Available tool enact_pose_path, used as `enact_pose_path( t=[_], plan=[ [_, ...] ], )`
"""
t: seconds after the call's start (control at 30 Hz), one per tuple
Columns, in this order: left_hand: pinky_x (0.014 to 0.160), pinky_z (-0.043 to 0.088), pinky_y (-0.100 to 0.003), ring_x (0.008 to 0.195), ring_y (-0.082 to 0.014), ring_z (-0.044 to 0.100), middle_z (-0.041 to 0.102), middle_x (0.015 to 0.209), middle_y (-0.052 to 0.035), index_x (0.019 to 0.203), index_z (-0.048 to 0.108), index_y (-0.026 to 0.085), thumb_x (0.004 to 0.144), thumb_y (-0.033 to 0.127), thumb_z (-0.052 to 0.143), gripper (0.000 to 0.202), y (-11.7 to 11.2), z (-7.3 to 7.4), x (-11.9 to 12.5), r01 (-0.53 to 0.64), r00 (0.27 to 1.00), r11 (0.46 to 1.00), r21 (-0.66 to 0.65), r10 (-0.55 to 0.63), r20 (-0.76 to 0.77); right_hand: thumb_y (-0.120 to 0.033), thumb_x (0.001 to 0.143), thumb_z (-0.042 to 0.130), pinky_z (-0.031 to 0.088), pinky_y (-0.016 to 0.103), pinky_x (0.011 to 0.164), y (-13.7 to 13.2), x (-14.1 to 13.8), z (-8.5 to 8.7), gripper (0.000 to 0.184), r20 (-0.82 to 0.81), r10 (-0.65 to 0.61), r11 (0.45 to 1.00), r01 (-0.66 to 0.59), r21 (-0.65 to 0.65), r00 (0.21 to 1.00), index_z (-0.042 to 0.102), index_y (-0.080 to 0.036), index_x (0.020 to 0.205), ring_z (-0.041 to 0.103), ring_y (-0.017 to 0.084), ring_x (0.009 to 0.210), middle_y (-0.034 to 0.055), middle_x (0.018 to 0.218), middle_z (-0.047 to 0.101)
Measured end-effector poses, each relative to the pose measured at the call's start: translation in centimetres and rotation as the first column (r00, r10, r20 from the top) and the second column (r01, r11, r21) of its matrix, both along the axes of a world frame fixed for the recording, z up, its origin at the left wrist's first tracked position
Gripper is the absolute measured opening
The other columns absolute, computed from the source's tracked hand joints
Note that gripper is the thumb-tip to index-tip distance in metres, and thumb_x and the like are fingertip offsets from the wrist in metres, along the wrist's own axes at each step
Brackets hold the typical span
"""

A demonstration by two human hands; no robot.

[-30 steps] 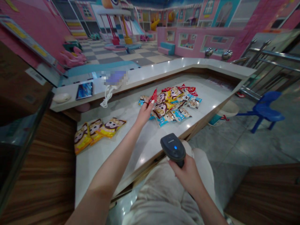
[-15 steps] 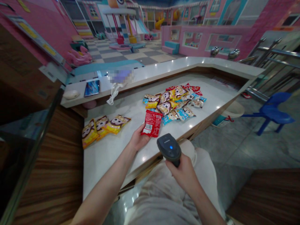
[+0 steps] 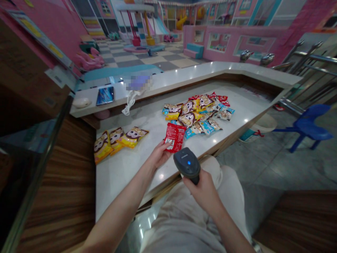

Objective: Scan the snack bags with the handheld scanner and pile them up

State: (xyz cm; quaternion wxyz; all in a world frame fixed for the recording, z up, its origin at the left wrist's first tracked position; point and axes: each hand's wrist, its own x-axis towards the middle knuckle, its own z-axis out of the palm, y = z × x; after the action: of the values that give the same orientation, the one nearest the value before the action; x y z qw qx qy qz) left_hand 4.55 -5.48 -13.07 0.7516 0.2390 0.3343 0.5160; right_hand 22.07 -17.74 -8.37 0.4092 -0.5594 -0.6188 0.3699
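My left hand [image 3: 160, 154] is closed on the lower left edge of a red snack packet [image 3: 176, 136], its barcode side facing up and partly under my thumb. In my right hand [image 3: 204, 189] I grip the handle of a dark barcode scanner [image 3: 187, 163], with a blue light lit on top. The scanner's head points toward the packet, just below and to its right. Beyond the packet lies a heap of snack bags [image 3: 189, 117] in yellow, blue and red. Several yellow snack bags [image 3: 134, 137] lie apart at the left of the white counter [image 3: 126, 175].
A phone [image 3: 105, 95], a white rounded object [image 3: 81, 102] and a white cable [image 3: 129, 105] are on or by the raised ledge [image 3: 173, 79]. To the right, a bucket [image 3: 259, 128] and a blue chair [image 3: 310, 123] stand on the floor. Play equipment fills the background.
My left thumb has shifted over the packet's barcode, and the packet is slightly turned. The scanner has moved a little left relative to the packet. The view has shifted slightly.
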Motion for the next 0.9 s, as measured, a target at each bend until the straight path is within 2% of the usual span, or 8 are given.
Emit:
enact_pose_path(
  t=[0.13,0.33,0.47,0.67,0.9],
  plan=[
    [0.104,0.050,-0.039,0.102,-0.0232,0.072,0.075,0.112,-0.0114,0.111,0.070,0.012,0.090,0.024,0.064,0.024,-0.04,0.46,0.14,0.017,1.000,1.000,-0.004,-0.017,0.004,-0.020,0.079,0.064,0.050,0.025,0.066,0.14,-0.22,0.14,0.015,0.006,0.012,1.000,-0.012,0.005,1.000,0.072,-0.015,0.091,0.069,0.022,0.072,0.0054,0.080,0.076],
    [0.107,0.047,-0.042,0.113,-0.0272,0.068,0.073,0.117,-0.0113,0.115,0.069,0.013,0.094,0.040,0.058,0.036,0.03,0.64,0.22,0.040,0.999,0.998,-0.040,-0.039,0.021,-0.020,0.079,0.064,0.050,0.025,0.065,0.38,-0.54,-0.07,0.013,0.013,0.010,1.000,-0.010,0.017,1.000,0.071,-0.016,0.089,0.068,0.022,0.070,0.0054,0.078,0.076],
    [0.110,0.045,-0.041,0.119,-0.0273,0.064,0.072,0.121,-0.0111,0.116,0.069,0.012,0.095,0.042,0.057,0.038,0.10,0.70,0.22,0.059,0.998,0.997,-0.052,-0.058,0.026,-0.020,0.078,0.064,0.050,0.025,0.065,0.46,-0.56,-0.08,0.012,0.020,0.004,1.000,-0.004,0.030,1.000,0.071,-0.016,0.087,0.069,0.023,0.072,0.0060,0.078,0.076],
    [0.112,0.043,-0.040,0.127,-0.0232,0.059,0.071,0.122,-0.0111,0.120,0.067,0.014,0.100,0.039,0.046,0.038,0.41,0.63,0.49,0.027,0.997,0.996,-0.084,-0.021,0.069,-0.022,0.080,0.063,0.050,0.026,0.064,0.41,-0.44,0.19,0.014,0.057,0.015,1.000,-0.016,0.013,0.998,0.072,-0.016,0.089,0.069,0.023,0.068,0.0070,0.076,0.076],
    [0.110,0.044,-0.043,0.120,-0.0283,0.064,0.073,0.116,-0.0120,0.118,0.068,0.012,0.094,0.047,0.056,0.044,0.11,0.66,0.25,0.077,0.997,0.997,-0.029,-0.077,0.011,-0.022,0.079,0.063,0.051,0.027,0.065,0.45,-0.32,0.13,0.016,0.045,0.004,1.000,-0.005,0.024,0.999,0.072,-0.015,0.090,0.069,0.023,0.070,0.0067,0.078,0.077]
  ],
)
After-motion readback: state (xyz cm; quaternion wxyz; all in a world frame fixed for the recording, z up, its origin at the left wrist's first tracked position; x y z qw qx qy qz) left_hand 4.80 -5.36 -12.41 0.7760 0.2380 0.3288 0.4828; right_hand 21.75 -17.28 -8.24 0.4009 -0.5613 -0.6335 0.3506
